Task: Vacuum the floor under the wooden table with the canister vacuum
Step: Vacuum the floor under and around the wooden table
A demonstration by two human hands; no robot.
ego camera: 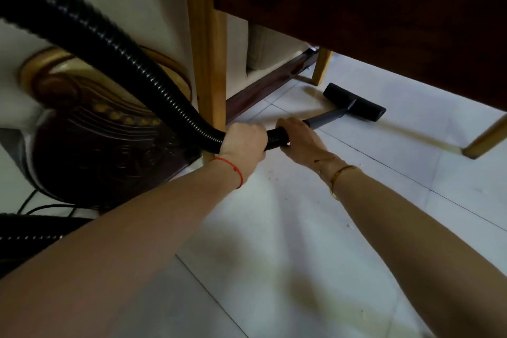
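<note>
Hose (90,35) of vacuum: black, ribbed, glossy; arcs from upper left down to both hands beside the near wooden leg (211,68). Continues into a grey rigid tube (326,118), ending in a flat black floor head (354,102), wide and rectangular. Floor head lying on white tiled floor (301,228), under the dark tabletop (384,3), near the far leg (322,66). Left hand (244,143): fingers clamped round hose; red string on wrist. Right hand (299,140): fingers wrapped round hose end, just beside the left hand; gold bangle on wrist. Dark specks on tiles near the right wrist. Carved dark and gold furniture (96,129) at left, behind hose. Thin black cable (35,207) on floor, lower left.
</note>
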